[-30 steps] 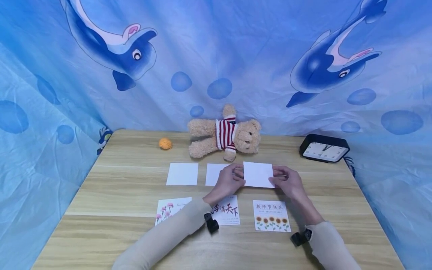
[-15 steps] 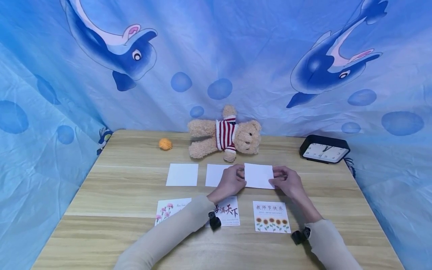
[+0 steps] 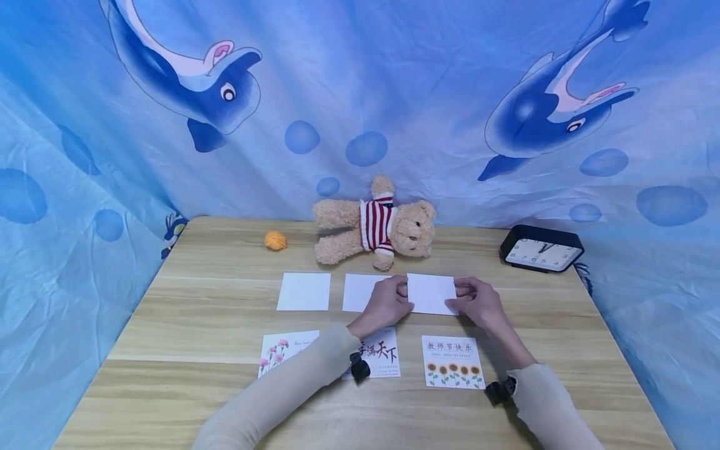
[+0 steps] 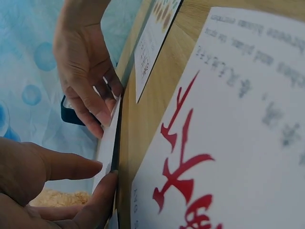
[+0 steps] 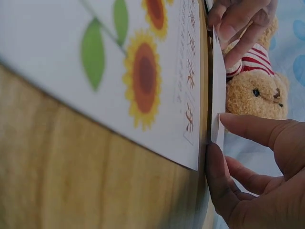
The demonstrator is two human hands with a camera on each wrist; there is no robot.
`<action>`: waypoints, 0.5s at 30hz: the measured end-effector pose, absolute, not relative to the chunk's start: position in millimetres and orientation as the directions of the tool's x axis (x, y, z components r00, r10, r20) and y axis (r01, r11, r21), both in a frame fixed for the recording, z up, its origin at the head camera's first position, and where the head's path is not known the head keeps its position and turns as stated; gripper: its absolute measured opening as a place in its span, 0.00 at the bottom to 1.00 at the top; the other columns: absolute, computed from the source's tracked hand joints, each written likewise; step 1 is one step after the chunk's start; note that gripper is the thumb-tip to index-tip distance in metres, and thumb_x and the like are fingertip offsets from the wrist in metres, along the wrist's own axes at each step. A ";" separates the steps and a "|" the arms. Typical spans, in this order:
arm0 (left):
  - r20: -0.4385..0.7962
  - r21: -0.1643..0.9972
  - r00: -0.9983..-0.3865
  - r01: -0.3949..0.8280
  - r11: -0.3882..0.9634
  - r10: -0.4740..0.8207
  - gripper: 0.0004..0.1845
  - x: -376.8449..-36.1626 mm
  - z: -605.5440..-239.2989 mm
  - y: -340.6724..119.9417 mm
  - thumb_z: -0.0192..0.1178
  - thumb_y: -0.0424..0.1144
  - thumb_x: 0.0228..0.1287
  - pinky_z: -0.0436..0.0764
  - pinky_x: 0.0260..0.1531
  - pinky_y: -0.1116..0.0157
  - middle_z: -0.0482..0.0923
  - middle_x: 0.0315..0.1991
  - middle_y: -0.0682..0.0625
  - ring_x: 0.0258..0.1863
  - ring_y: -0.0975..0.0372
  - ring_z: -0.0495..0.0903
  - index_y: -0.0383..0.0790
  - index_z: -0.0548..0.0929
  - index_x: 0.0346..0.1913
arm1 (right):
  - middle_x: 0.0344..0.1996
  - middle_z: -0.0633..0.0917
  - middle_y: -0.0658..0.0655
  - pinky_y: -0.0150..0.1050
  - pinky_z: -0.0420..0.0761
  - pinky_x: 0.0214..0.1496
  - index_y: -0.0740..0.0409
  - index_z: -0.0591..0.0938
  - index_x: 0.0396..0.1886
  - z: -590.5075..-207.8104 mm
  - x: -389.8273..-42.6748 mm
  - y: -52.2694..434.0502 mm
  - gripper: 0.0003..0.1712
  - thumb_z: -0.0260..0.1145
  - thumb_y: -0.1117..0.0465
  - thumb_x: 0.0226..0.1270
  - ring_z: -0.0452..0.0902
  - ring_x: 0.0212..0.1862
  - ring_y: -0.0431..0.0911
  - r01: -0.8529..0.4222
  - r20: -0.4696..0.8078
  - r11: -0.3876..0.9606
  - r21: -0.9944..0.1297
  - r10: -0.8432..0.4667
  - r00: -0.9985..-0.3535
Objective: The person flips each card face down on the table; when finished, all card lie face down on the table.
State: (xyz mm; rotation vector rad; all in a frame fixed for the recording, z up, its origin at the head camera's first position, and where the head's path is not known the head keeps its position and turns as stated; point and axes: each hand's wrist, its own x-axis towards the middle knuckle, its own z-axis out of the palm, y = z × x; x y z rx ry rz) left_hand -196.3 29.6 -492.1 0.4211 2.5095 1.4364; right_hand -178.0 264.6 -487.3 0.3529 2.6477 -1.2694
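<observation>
A plain white square card (image 3: pixel 431 294) is held close over the table between both hands. At its left edge, my left hand (image 3: pixel 387 302) pinches it, thumb on top and fingers mostly behind. My right hand (image 3: pixel 479 302) pinches the opposite edge in the same way. Seen side-on in the right wrist view, the card (image 5: pixel 218 90) is a thin sheet between thumb and fingers. A second white card (image 3: pixel 357 292) lies partly behind the left hand, and a third white card (image 3: pixel 304 291) lies further left.
Nearer me lie a sunflower card (image 3: pixel 453 362), a card with red lettering (image 3: pixel 382 356) and a pink flower card (image 3: pixel 281 350); the left sleeve covers parts of the last two. Behind are a teddy bear (image 3: pixel 375 225), an orange yarn ball (image 3: pixel 275 240) and a black clock (image 3: pixel 541 248).
The held card has come slightly lower and toward me. My left hand has shifted a little to the right along with it; the right hand has barely moved.
</observation>
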 end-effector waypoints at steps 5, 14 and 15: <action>-0.059 0.873 -0.931 0.127 0.472 0.359 0.33 -196.0 -490.7 30.8 0.70 0.28 0.58 0.87 0.42 0.67 0.84 0.42 0.41 0.36 0.62 0.85 0.26 0.75 0.69 | 0.56 0.81 0.66 0.33 0.81 0.44 0.63 0.73 0.72 -484.6 -176.7 263.7 0.36 0.74 0.60 0.66 0.81 0.51 0.53 0.305 -0.283 0.603 -0.737 0.135 -0.950; -0.041 0.850 -0.939 0.147 0.507 0.341 0.25 -194.2 -487.6 31.5 0.70 0.32 0.61 0.85 0.47 0.62 0.83 0.37 0.43 0.30 0.66 0.77 0.27 0.81 0.61 | 0.56 0.81 0.66 0.33 0.83 0.42 0.62 0.73 0.72 -483.7 -175.9 263.2 0.37 0.75 0.61 0.66 0.81 0.50 0.52 0.324 -0.304 0.578 -0.749 0.135 -0.943; -0.037 0.845 -0.940 0.151 0.513 0.338 0.25 -194.0 -487.8 31.7 0.70 0.33 0.61 0.85 0.50 0.60 0.83 0.36 0.44 0.29 0.66 0.77 0.27 0.81 0.61 | 0.56 0.81 0.65 0.33 0.83 0.42 0.62 0.73 0.72 -483.9 -175.9 263.3 0.37 0.75 0.61 0.66 0.82 0.49 0.52 0.325 -0.305 0.574 -0.751 0.134 -0.943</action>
